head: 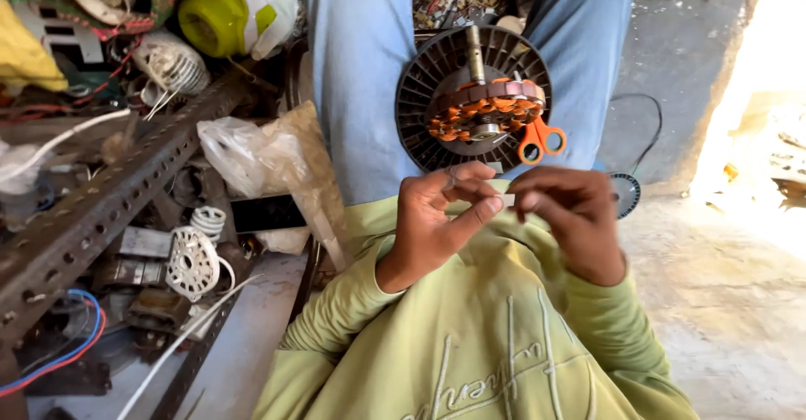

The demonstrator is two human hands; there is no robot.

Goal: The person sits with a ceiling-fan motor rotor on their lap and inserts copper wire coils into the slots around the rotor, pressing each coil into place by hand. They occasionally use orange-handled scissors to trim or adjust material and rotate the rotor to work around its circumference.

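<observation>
Pinching a small pale strip [507, 199] between both hands, we hold it just below the motor stator [485, 111] resting on our lap. Left hand [437, 219] thumb and forefinger close on one end, right hand [564, 214] fingers curl around the other. Copper coils gleam orange against the ribbed black housing [420, 101]; orange-handled scissors [540, 137] lean against it. Judging here, the strip needs feeding between windings next, carefully.

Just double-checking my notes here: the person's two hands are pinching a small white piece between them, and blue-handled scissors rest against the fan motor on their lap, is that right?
Not quite: the scissors have orange handles, not blue. The head view shows them resting against the fan motor on the lap. The rest holds: the left hand and right hand pinch a small white piece between their fingertips.
</observation>
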